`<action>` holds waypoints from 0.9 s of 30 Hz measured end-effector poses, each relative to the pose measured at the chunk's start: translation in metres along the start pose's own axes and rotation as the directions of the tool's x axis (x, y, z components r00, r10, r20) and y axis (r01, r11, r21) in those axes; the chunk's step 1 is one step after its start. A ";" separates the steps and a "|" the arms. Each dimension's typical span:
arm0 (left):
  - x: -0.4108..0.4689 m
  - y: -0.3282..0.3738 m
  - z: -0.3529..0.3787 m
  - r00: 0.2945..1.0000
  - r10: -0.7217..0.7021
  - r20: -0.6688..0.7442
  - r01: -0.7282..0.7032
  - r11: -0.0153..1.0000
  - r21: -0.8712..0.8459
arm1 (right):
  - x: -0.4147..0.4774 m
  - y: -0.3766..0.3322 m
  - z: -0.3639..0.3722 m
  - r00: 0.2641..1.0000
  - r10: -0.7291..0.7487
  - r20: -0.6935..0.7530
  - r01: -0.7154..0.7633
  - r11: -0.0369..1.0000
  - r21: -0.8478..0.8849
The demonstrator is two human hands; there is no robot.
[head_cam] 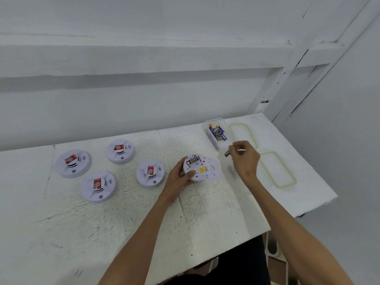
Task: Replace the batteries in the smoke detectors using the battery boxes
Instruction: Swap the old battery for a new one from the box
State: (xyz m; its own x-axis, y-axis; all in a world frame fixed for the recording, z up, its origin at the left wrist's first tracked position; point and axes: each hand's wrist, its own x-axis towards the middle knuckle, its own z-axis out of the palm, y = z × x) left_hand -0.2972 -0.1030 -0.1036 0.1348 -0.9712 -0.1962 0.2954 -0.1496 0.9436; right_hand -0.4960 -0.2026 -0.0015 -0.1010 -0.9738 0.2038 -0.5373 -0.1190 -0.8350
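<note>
Seen from the head camera, a person at a white tabletop (123,223) works on an upturned smoke detector (202,161) near the middle-right of the surface. The left hand (178,177) wraps its fingers and thumb round the detector's rim. The right hand (245,159) hovers just beside it, pinching a small battery (227,153) at the fingertips. One dark battery (193,160) sits in the open compartment.

A clear battery box (221,120) holding blue-and-yellow cells stands just behind the right hand, with two green-rimmed lids (277,169) lying to its right. Four more detectors (98,187) sit face up, well apart to the left.

The battery looks light, stiff and smooth, likely to roll or slip, so it is best taken across its middle. The plastic detector looks light and rigid, its thin clips probably fragile. Gripping it by the rim seems the safer hold.

The tabletop is painted white, scuffed and scratched, set against a pale wall with white framing in the corner.
</note>
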 end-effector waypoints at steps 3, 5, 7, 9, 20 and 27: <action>0.000 0.001 0.000 1.000 0.002 0.001 -0.002 1.000 0.005 | 0.010 0.029 -0.021 0.992 0.124 0.001 -0.121 0.977 -0.175; 0.000 0.002 0.000 1.000 0.007 0.006 -0.007 1.000 -0.007 | 0.012 0.050 -0.028 0.974 0.220 0.057 -0.192 0.931 -0.310; -0.001 0.005 0.001 1.000 0.011 0.013 -0.011 1.000 -0.012 | 0.009 0.065 -0.032 0.953 0.290 0.086 -0.236 0.891 -0.388; -0.002 0.006 0.002 1.000 0.012 0.017 -0.012 1.000 -0.013 | 0.003 0.072 -0.033 0.940 0.322 0.112 -0.247 0.869 -0.429; -0.002 0.006 0.001 1.000 0.018 0.022 -0.018 1.000 -0.009 | 0.005 0.071 -0.029 0.908 0.389 0.157 -0.260 0.816 -0.517; -0.001 0.003 0.000 1.000 0.010 0.015 -0.009 1.000 -0.016 | 0.003 0.048 -0.022 0.969 0.215 0.120 -0.125 0.850 -0.511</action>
State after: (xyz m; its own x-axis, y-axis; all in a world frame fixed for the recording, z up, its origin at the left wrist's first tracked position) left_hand -0.2962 -0.1027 -0.1008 0.1236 -0.9753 -0.1832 0.3093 -0.1375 0.9410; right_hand -0.5404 -0.2072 -0.0301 -0.1127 -0.9927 -0.0436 -0.8721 0.1198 -0.4744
